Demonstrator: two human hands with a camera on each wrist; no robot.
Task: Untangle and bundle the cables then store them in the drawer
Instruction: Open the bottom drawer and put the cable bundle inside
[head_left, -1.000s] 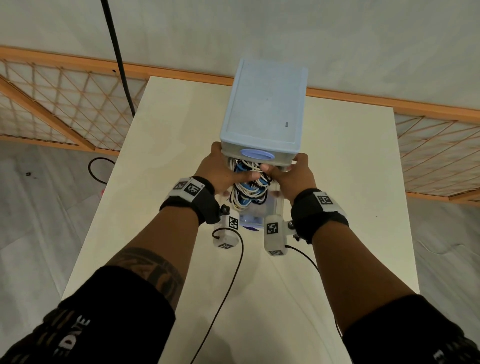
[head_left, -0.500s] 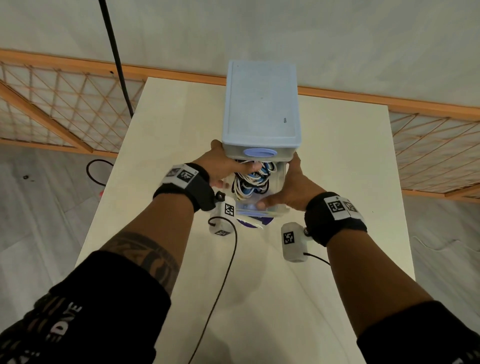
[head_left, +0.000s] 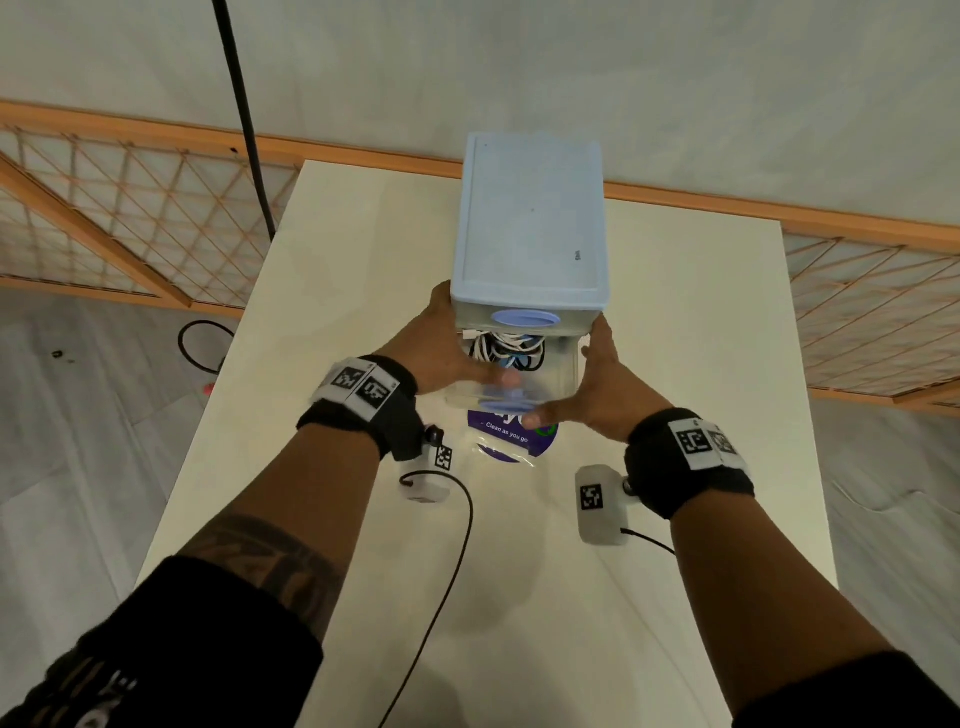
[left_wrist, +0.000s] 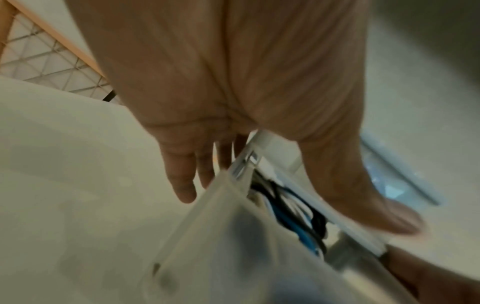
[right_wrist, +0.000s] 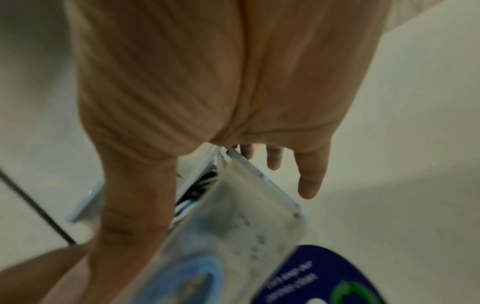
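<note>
A light blue drawer unit stands on the white table. Its clear lower drawer sticks out partway, and a bundle of white, blue and black cables lies inside. My left hand lies along the drawer's left side with straight fingers, thumb at the front. My right hand flanks the right side the same way, fingers straight, thumb on the front by the blue handle. In the wrist views the cables show in the open gap.
A round purple sticker lies on the table just in front of the drawer. A black cable hangs down at the back left. Wooden lattice railings stand on both sides beyond the table edges. Wrist-camera cords trail across the near table.
Both hands left the cables and moved to the drawer's sides and front. The drawer has slid further into the unit, so less of the cable bundle shows.
</note>
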